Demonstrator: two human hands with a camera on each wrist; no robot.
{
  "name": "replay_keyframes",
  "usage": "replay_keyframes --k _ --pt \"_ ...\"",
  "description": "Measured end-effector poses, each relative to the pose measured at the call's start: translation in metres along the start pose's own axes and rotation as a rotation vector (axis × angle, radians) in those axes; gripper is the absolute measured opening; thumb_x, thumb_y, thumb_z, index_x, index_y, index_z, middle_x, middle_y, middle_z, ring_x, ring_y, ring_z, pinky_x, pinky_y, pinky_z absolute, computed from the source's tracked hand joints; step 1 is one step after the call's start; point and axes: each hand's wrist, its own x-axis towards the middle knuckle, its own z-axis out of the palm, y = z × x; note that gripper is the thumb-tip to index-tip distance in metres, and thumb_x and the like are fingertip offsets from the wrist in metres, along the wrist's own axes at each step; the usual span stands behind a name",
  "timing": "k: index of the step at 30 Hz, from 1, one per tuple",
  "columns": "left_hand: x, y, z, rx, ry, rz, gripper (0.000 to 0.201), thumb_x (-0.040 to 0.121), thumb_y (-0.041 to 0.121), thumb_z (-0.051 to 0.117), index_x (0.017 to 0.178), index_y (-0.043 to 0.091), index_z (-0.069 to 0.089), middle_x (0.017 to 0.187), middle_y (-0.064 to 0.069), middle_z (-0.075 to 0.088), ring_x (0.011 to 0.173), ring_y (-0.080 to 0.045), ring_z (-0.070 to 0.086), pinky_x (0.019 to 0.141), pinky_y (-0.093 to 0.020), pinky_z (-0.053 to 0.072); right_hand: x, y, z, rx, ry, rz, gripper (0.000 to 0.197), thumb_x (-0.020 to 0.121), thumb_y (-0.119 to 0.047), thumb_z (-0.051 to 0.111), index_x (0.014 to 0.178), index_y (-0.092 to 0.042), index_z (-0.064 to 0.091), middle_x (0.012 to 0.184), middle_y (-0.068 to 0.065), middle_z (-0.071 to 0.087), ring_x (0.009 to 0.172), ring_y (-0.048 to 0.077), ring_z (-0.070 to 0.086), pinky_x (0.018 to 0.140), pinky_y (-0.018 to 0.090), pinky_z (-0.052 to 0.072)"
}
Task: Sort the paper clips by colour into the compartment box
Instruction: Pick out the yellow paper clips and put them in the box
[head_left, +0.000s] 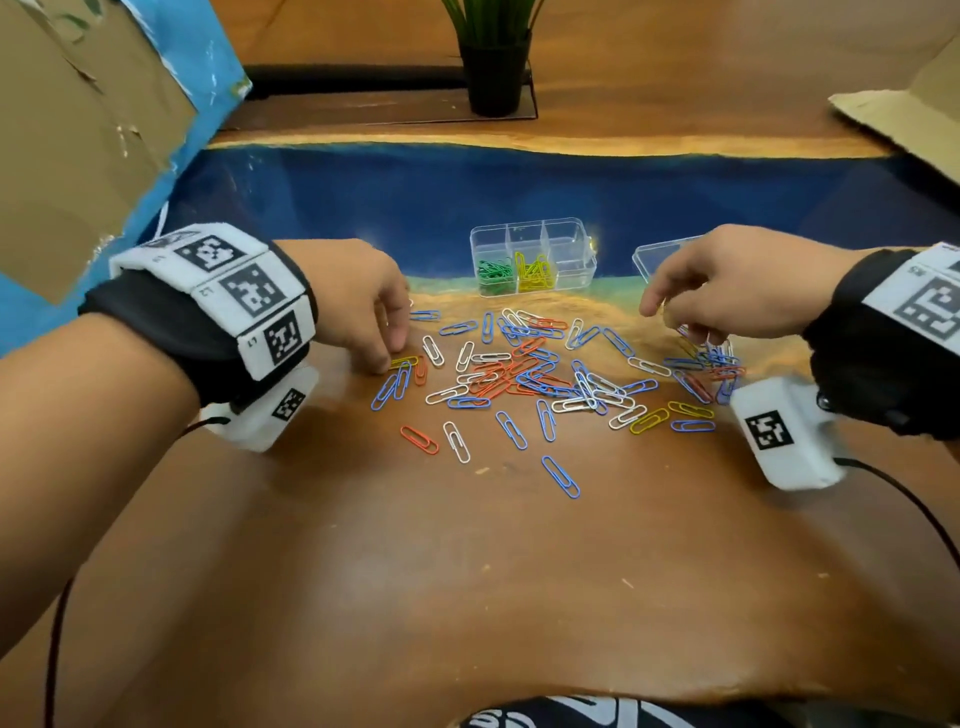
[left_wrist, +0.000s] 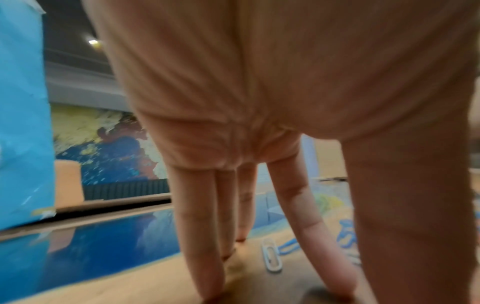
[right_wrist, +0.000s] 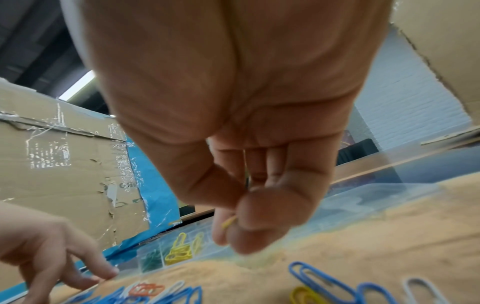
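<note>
Blue clip (head_left: 560, 476) lies nearest. Yellow clip (right_wrist: 229, 222) is pinched in right hand (head_left: 727, 283); box (head_left: 532, 255) sits forward-left. Left hand (head_left: 358, 301) fingers are spread, lowered onto yellow clip (head_left: 404, 360).

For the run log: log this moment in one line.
left hand: touching yellow clip | right hand: pinching yellow clip | box: green, yellow sorted

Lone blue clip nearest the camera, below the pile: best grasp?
The blue clip lies flat and alone on the table, running diagonally. Come from straight above and pinch across its two long sides near the middle; nothing crowds it, though being flat it may need sliding.
</note>
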Motion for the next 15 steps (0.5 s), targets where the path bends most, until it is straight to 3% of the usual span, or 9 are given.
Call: replay_keyframes --k 6,11,15 --pt "0.004 0.006 0.005 0.107 0.080 0.044 0.014 0.066 0.027 0.071 0.054 0.027 0.063 0.107 0.001 0.069 0.101 -0.018 0.063 0.082 -0.034 0.053 -0.002 0.007 -0.001 0.081 -0.034 0.089 0.032 0.090 -0.011 0.039 0.077 -0.011 0.069 0.062 0.004 0.057 0.055 0.019 0.050 0.054 0.026 0.044" --pt "0.004 0.009 0.004 0.069 0.094 0.021 0.013 0.060 0.032 0.072 0.054 0.024 0.063 0.095 0.003 0.068 0.088 -0.017 0.063 0.079 -0.038 0.054 -0.003 0.010 -0.004 0.042 -0.022 0.132 0.023 0.087 -0.028 0.048 0.075 -0.016 0.064 0.072 0.010 0.050 0.062 0.026 0.045 0.055 0.028 0.037" --pt "0.001 0.005 0.003 -0.059 0.189 -0.008 0.016 0.065 0.028 0.071 0.057 0.021 0.059 0.088 0.001 0.068 0.084 -0.020 0.061 0.079 -0.040 0.053 -0.004 0.015 -0.002 -0.154 0.012 0.136 0.038 0.086 -0.049 0.055 0.078 -0.012 0.059 0.069 0.003 0.053 0.061 0.021 0.049 0.053 0.027 0.035"
